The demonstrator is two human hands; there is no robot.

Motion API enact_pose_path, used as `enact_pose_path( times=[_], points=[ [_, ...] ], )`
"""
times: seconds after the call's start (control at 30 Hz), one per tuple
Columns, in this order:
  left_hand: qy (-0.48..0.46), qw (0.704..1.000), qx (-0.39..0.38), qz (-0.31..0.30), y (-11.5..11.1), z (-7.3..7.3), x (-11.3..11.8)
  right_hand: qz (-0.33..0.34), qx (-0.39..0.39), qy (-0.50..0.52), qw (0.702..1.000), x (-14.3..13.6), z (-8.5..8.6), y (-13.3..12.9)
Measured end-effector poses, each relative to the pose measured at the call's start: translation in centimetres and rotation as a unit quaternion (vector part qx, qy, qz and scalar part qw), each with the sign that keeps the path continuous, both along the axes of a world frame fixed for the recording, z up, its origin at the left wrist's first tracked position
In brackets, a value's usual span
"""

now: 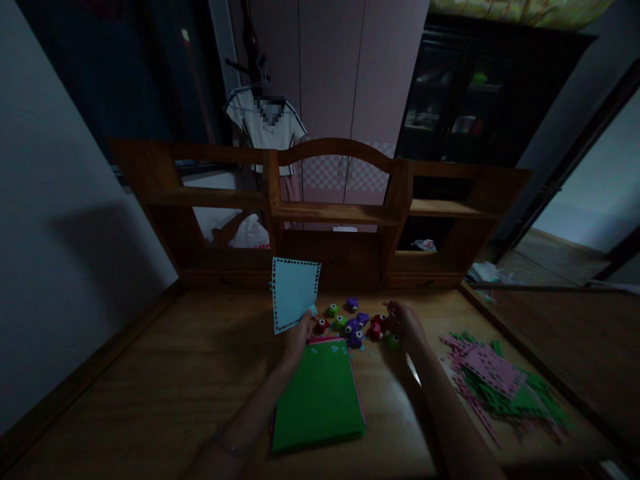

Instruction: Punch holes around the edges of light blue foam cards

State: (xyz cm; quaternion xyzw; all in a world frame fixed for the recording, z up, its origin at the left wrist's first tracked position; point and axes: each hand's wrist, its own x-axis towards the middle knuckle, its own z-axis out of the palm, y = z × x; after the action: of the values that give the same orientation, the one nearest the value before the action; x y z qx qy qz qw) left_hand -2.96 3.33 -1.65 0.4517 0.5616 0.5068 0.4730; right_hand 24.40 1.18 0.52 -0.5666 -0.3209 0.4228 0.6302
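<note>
My left hand (300, 333) grips the lower right corner of a light blue sheet (296, 293) with small holes punched along its edges. The sheet is held up above the desk. Below that hand lies a stack of green paper (320, 400) with pink edges showing. My right hand (404, 321) is over the right end of a group of small punches with eyes, its fingers bent; what they hold, if anything, is too dark to make out. Near it are a red punch (377, 328) and a green punch (393, 342). Purple punches (354, 332) stand in the middle.
Pink and green punched strips (505, 383) are heaped on the desk's right side. A wooden shelf unit (335, 213) rises along the back edge of the desk (150, 373). Small blue paper bits lie around the punches. Behind hangs a white shirt (265, 130).
</note>
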Motion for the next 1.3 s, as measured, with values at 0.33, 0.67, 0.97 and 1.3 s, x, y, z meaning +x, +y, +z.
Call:
enact_pose_path(
  times=[0.33,0.67,0.97,1.3],
  points=[
    [0.016,1.000,-0.009,-0.006,0.0,-0.2,-0.1,-0.003,0.055,-0.189,0.980,-1.2,2.0,-1.0],
    [0.029,1.000,-0.011,-0.001,-0.3,0.6,0.0,0.260,0.103,-0.507,0.816,-5.7,4.1,-3.6],
    [0.012,1.000,-0.013,0.009,0.0,0.2,0.0,0.311,0.110,-0.541,0.774,-5.6,4.7,-3.9],
    [0.012,1.000,0.010,0.004,0.0,-0.2,0.1,0.152,0.124,-0.297,0.934,-6.8,5.4,-3.5]
  ],
)
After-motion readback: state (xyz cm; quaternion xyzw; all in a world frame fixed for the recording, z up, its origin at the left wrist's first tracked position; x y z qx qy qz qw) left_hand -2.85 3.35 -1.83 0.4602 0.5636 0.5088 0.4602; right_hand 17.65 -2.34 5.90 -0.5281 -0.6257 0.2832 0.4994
